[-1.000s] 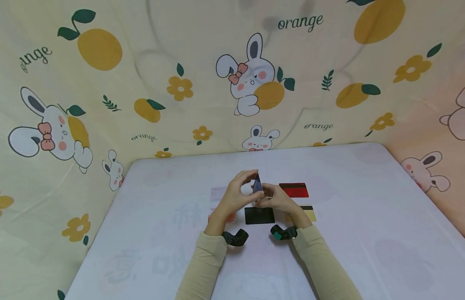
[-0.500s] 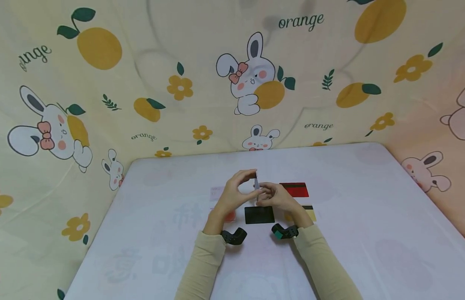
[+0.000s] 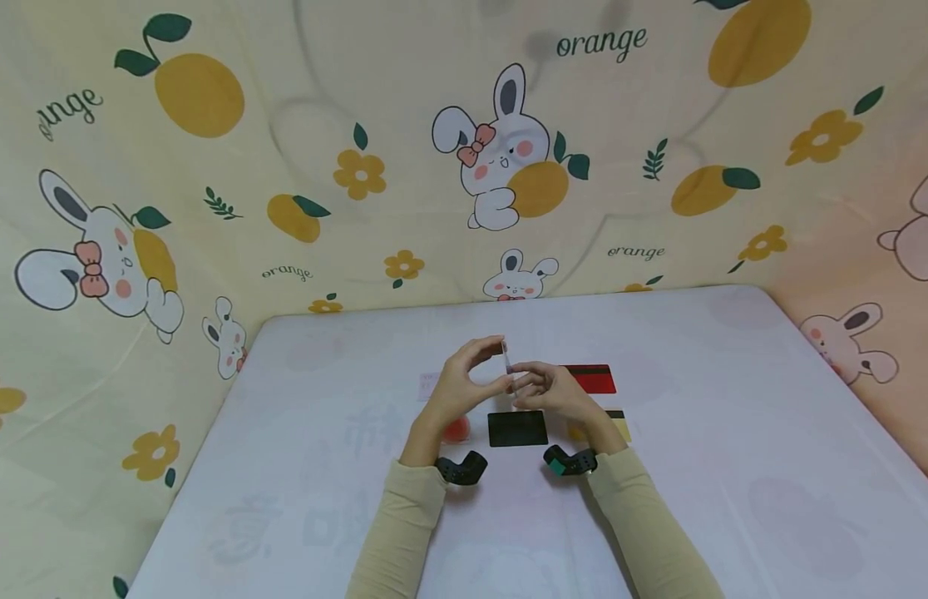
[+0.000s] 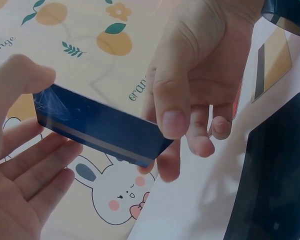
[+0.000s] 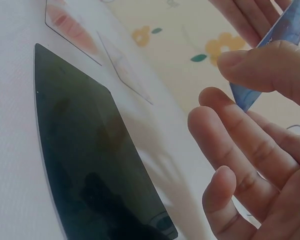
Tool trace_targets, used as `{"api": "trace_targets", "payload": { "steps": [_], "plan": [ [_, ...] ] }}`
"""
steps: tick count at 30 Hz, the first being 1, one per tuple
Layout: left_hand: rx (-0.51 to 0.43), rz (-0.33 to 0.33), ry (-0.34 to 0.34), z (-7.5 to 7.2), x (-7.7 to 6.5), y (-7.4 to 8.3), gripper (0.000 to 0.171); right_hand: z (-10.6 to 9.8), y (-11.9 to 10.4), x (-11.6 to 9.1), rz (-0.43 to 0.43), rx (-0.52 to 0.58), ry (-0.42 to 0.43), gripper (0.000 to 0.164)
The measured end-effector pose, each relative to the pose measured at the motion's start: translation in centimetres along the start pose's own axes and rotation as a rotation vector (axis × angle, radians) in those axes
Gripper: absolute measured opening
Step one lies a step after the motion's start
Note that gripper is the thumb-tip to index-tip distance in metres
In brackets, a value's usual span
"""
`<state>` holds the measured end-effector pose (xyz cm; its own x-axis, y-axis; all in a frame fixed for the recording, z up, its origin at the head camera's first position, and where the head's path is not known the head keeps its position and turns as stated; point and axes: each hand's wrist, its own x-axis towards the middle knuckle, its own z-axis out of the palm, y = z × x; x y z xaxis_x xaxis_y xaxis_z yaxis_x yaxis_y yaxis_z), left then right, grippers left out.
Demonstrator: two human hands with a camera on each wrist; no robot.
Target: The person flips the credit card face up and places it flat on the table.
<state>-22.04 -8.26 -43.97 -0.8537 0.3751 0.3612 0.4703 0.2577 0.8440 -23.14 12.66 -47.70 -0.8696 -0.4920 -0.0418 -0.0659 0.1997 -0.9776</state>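
A blue card (image 4: 100,125) with a grey stripe is held upright between both hands, seen nearly edge-on in the head view. My left hand (image 3: 458,384) grips one end of it, thumb on one edge and fingers at the other. At the opposite end, my right hand (image 3: 557,391) pinches the card between thumb and index finger, its other fingers loosely bent. Below the hands a black card (image 3: 518,429) lies flat on the table. In the right wrist view, the blue card (image 5: 285,35) shows a lighter printed face.
On the white table (image 3: 322,466), a red card (image 3: 594,379) and a gold card (image 3: 619,428) with dark stripes lie to the right. A pale pink card (image 3: 427,386) and a card with an orange-red print (image 3: 456,429) lie left, partly covered by the left arm. A patterned cloth (image 3: 404,100) hangs behind.
The blue card has turned from showing its blue face to nearly edge-on in the head view. My left hand has shifted slightly left and up; both hands keep hold of the card.
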Motion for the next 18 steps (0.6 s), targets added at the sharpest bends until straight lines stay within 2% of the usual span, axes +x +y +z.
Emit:
{"api": "trace_targets", "payload": {
  "steps": [6,18],
  "plan": [
    [-0.005,-0.011,0.004,-0.08,0.01,-0.04,0.057,-0.15,-0.04,0.03,0.005,0.036,0.009,0.058],
    [-0.009,0.003,0.027,-0.24,-0.02,-0.23,0.056,-0.58,0.21,0.26,0.035,0.024,0.061,0.060]
  ]
}}
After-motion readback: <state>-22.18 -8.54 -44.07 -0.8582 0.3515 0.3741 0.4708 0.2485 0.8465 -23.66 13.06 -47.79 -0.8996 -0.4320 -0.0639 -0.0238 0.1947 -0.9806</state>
